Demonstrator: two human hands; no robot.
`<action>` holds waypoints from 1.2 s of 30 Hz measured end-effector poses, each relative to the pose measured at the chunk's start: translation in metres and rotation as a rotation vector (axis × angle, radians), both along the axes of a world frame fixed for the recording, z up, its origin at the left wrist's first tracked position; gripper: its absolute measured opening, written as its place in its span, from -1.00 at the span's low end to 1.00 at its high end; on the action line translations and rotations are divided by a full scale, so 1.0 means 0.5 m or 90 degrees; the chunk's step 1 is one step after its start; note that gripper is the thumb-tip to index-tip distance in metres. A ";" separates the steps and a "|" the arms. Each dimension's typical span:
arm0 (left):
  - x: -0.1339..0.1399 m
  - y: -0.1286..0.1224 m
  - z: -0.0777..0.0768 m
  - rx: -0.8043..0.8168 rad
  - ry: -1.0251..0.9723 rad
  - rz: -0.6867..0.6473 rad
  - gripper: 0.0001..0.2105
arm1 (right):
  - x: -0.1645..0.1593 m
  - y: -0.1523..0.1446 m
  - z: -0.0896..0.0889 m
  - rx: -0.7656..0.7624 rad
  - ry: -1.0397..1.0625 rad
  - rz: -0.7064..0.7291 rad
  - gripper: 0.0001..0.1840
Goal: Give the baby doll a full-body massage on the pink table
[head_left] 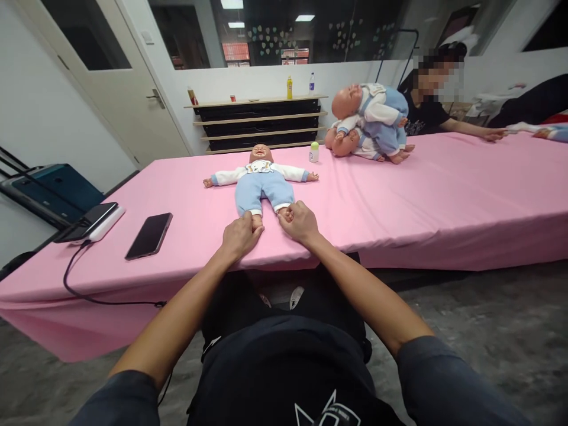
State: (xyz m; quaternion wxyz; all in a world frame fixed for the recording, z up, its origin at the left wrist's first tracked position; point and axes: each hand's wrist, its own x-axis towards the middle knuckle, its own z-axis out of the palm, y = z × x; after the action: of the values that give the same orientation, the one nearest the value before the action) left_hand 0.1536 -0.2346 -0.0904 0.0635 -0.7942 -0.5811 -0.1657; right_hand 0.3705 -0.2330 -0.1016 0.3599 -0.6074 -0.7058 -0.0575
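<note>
A baby doll [262,184] in a white top and light blue trousers lies on its back on the pink tablecloth [199,231], arms stretched to both sides and feet toward me. My left hand [242,236] is closed around the foot on the left. Around the other foot, my right hand [302,222] has its fingers curled, with a few small toes showing by the thumb. A small white bottle with a green cap [313,152] stands beyond the doll's hand on the right.
Several similar dolls [373,121] are piled at the table's far side. On the left lie a dark phone [149,235] and a white device with a cable [95,225]. Another person [428,94] sits at the far right, a hand on the table. Low shelves [261,121] stand behind.
</note>
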 end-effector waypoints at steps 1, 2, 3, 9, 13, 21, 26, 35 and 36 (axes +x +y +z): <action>-0.001 0.004 -0.002 0.006 -0.018 -0.009 -0.59 | 0.001 0.001 -0.001 0.012 -0.001 0.002 -0.73; -0.003 0.007 -0.005 0.013 -0.040 -0.015 -0.61 | 0.001 0.002 -0.002 0.027 -0.002 0.009 -0.75; -0.005 0.008 -0.007 0.019 -0.067 -0.021 -0.63 | 0.001 0.002 -0.001 0.045 -0.004 0.018 -0.78; -0.019 0.006 -0.003 0.040 -0.289 -0.068 -0.71 | -0.034 -0.016 0.021 0.160 -0.082 0.156 -0.74; -0.027 0.008 -0.001 0.057 -0.448 -0.119 -0.71 | -0.104 -0.017 0.039 0.181 -0.096 0.212 -0.67; -0.036 0.038 -0.032 0.052 -0.656 -0.184 -0.69 | -0.200 0.010 0.026 0.200 0.072 0.265 -0.68; -0.037 0.049 -0.033 0.049 -0.691 -0.239 -0.67 | -0.198 0.016 0.009 0.130 0.177 0.229 -0.65; -0.030 0.040 -0.019 -0.015 -0.718 -0.278 -0.63 | -0.188 0.036 -0.003 0.055 0.274 0.162 -0.59; -0.031 0.040 -0.020 -0.019 -0.722 -0.279 -0.62 | -0.188 0.036 -0.003 0.059 0.289 0.140 -0.57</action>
State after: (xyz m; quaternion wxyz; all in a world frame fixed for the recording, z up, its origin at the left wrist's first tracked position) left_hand 0.1382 -0.2144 -0.1004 -0.3025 -0.6838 -0.3498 -0.5644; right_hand 0.2767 -0.2151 -0.1029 0.5405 -0.5072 -0.6656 0.0875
